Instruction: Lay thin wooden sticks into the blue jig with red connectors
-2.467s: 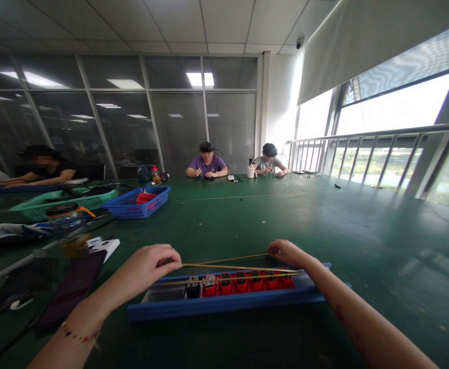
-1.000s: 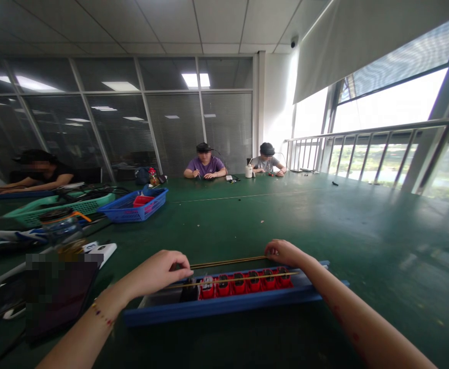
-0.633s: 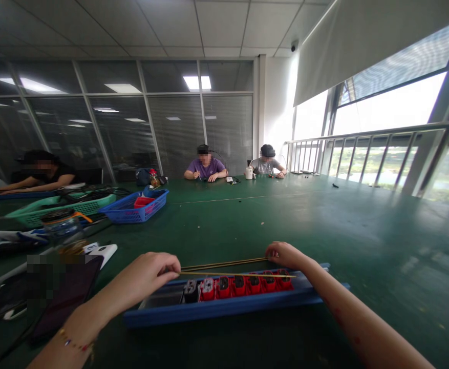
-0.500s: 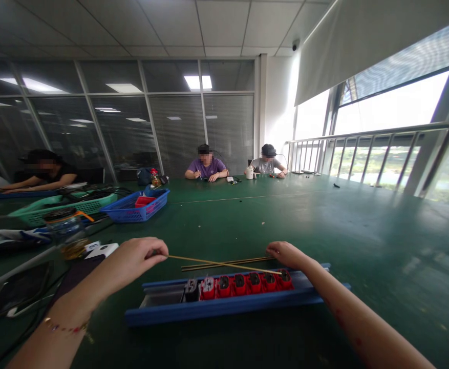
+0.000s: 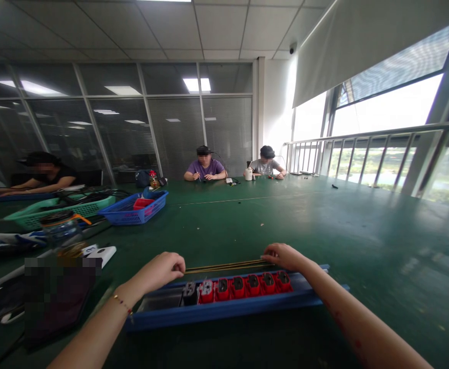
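Note:
Several thin yellowish sticks [image 5: 224,267] lie side by side on the green table, just behind a blue channel-shaped tray [image 5: 232,316]. My left hand [image 5: 169,267] is closed at their left ends. At their right ends, my right hand [image 5: 281,255] has its fingers pinched round the sticks. Inside the tray stands a row of several red blocks with dark tops [image 5: 238,287]. The block nearest the row's left end has a clear top, and a black block [image 5: 189,293] stands beside it. The tray's left part shows a bare grey floor.
To the left are a blue basket [image 5: 134,209] holding something red, a green basket [image 5: 59,207] with cables, a jar [image 5: 61,230], a white device [image 5: 107,254] and a dark phone [image 5: 1,302]. Two people sit at the far side, another person at the far left.
My left hand has moved right and slightly down, bringing its stick from a slant over the tray to alongside the other sticks behind it. My right hand stays near their right ends.

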### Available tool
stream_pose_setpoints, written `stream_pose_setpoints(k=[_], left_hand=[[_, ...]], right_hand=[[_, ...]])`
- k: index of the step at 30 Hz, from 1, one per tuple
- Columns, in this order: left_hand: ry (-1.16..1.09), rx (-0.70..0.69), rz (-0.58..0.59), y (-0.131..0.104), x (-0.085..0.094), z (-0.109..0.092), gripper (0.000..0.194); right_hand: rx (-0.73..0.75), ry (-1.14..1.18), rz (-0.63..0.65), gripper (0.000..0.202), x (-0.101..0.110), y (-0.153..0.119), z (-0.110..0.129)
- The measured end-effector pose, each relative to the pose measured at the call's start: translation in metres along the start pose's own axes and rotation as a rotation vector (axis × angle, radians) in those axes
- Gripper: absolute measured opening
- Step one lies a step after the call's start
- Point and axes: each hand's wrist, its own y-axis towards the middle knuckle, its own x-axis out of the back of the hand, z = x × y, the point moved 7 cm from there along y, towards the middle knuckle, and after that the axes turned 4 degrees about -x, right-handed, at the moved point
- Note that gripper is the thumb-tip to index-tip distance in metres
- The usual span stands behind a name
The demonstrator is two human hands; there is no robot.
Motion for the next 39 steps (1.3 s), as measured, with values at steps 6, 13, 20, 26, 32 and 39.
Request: stream_pose_setpoints(k=[6,13,20,26,32,39], left_hand=[[0.057,0.006,0.026,0.023,-0.022,0.001,0.012],[0.126,-0.036,0.003,0.031,-0.021,0.003,0.024],[0.158,-0.015,0.032,0.039,-0.026,0.008,0.025],[0.093,-0.015,-0.081,0.027,-0.008,-0.001,0.013],[-0.310,-0.032,-0.217,-0.002,0.016,-0.017,0.017],[-0.600,0.081,-0.267,-0.038,0.012,-0.031,0.032]], right_hand=[[0.086,-0.074,0.053,0.027,-0.001,0.000,0.007],[0.142,-0.290,0.094,0.027,0.000,0.005,0.023],[0.104,-0.340,0.169,0.028,-0.010,0.015,0.026],[0.076,-0.084,-0.027,0.017,0.013,0.003,0.015],[0.043,0.427,-0.160,0.017,0.049,-0.026,0.015],[0.003,0.705,-0.098,0.015,0.046,-0.059,0.036]])
